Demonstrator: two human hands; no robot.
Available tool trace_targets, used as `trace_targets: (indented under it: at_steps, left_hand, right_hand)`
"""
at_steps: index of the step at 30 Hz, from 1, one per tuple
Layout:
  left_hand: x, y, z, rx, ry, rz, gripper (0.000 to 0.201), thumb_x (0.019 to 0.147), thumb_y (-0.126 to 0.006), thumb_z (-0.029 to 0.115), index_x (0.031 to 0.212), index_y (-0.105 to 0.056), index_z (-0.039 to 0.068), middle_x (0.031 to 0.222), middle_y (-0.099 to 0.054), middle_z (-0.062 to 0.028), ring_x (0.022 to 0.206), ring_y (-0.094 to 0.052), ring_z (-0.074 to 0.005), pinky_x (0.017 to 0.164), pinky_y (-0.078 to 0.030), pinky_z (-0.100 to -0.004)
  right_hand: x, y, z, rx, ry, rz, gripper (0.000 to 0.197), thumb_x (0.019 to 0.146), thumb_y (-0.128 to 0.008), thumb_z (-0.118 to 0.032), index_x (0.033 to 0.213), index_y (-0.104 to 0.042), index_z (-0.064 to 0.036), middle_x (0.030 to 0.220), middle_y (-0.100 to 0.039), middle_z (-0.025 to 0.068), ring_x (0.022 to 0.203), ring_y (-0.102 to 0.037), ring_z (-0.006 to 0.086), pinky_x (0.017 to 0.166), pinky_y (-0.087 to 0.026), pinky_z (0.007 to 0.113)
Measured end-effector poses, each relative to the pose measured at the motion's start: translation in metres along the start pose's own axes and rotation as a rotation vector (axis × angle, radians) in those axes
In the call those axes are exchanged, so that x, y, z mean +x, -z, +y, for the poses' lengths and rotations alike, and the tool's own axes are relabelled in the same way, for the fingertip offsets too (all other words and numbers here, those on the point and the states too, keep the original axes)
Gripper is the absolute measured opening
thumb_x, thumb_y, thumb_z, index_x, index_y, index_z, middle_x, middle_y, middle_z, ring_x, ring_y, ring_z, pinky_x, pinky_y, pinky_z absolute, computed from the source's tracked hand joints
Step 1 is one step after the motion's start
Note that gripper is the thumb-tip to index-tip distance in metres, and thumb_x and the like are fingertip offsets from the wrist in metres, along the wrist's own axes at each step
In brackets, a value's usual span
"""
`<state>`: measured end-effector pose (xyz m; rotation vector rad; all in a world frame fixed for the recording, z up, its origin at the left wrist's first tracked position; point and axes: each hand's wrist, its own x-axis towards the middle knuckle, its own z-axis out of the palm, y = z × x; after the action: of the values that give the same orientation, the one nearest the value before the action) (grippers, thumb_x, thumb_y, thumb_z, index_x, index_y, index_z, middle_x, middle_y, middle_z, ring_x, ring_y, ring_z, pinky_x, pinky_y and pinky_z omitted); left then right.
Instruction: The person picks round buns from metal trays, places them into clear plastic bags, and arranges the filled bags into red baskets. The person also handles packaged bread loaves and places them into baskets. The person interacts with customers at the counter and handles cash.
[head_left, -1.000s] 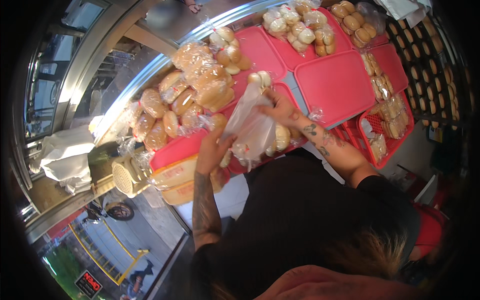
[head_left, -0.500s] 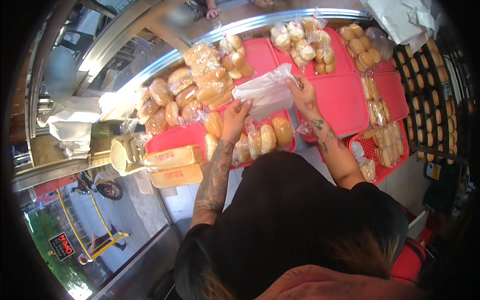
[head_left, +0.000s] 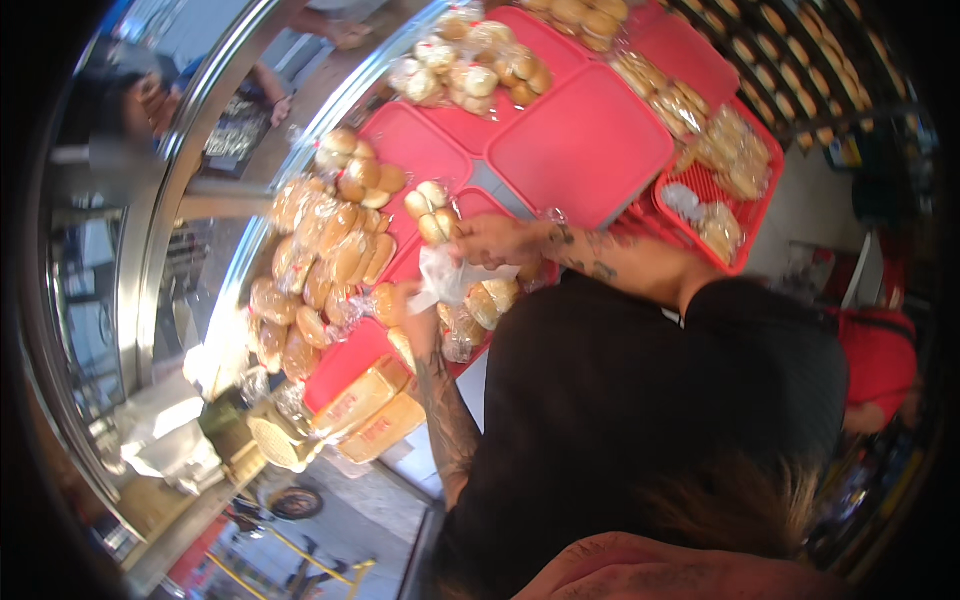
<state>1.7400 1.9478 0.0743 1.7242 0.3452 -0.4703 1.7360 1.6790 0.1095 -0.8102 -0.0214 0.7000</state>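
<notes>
A crumpled white plastic bag (head_left: 436, 280) is between my two hands, above the bread trays. My left hand (head_left: 412, 306), blurred, closes on the bag's lower left side. My right hand (head_left: 490, 241) reaches across from the right, its fingers closed at the bag's upper edge. Directly beyond those fingertips is a cluster of golden buns (head_left: 432, 212); I cannot tell whether the fingers touch it. Below the bag, wrapped rolls (head_left: 490, 300) lie partly hidden by my hands and torso.
Bagged bread (head_left: 330, 230) is heaped along the counter's left side, with two long wrapped loaves (head_left: 365, 405) nearer. A red tray (head_left: 585, 145) lies beyond my right arm, near a red basket (head_left: 755, 225) of packed bread. Bread racks (head_left: 790, 75) stand far right. Another person's hand (head_left: 282, 108) shows behind the glass.
The view has turned, tilting the counter. The bag, earlier stretched flat between my hands, is now bunched up. My right hand has come lower over the rolls, and the bun cluster now shows beside it.
</notes>
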Motion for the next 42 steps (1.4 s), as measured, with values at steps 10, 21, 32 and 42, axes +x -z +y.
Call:
trace_targets:
  at_steps: [10,21,32,42]
  left_hand:
    - [-0.013,-0.07,0.074,0.82,-0.381,0.044,0.033,0.094,-0.068,0.003,0.125,-0.059,0.0,0.106,-0.068,-0.0152,0.093,-0.069,-0.0276,0.083,-0.054,-0.0384]
    - [-0.026,-0.151,0.065,0.875,-0.513,-0.301,0.039,0.079,-0.063,-0.009,0.111,-0.076,0.01,0.108,-0.068,-0.0167,0.094,-0.067,-0.0336,0.08,-0.054,-0.0411]
    - [-0.038,-0.105,0.066,0.718,-0.359,-0.168,0.074,0.084,-0.046,-0.013,0.157,-0.041,-0.001,0.155,-0.049,-0.0244,0.142,-0.05,-0.0357,0.116,-0.039,-0.039]
    - [-0.038,-0.106,0.044,0.641,-0.324,-0.179,0.064,0.092,-0.052,-0.005,0.155,-0.042,-0.003,0.15,-0.054,-0.0236,0.135,-0.056,-0.0349,0.108,-0.046,-0.0387]
  right_hand:
    - [-0.011,0.069,-0.042,-0.553,0.173,-0.139,0.016,0.097,-0.07,-0.015,0.108,-0.078,-0.0063,0.108,-0.075,0.0047,0.101,-0.067,0.0149,0.091,-0.051,0.033]
    - [-0.128,0.176,-0.027,-1.398,0.004,0.554,0.042,0.086,-0.076,-0.038,0.12,-0.075,-0.0133,0.108,-0.068,0.0118,0.102,-0.067,0.0312,0.089,-0.056,0.047]
    - [-0.336,0.403,-0.127,-1.35,-0.027,1.696,0.075,0.088,-0.081,-0.038,0.148,-0.053,-0.0027,0.138,-0.065,0.0197,0.129,-0.062,0.0353,0.108,-0.05,0.042]
    - [-0.367,0.404,-0.183,-1.352,-0.44,1.586,0.049,0.094,-0.072,-0.042,0.131,-0.069,-0.0094,0.115,-0.074,0.0209,0.108,-0.07,0.0408,0.094,-0.056,0.048]
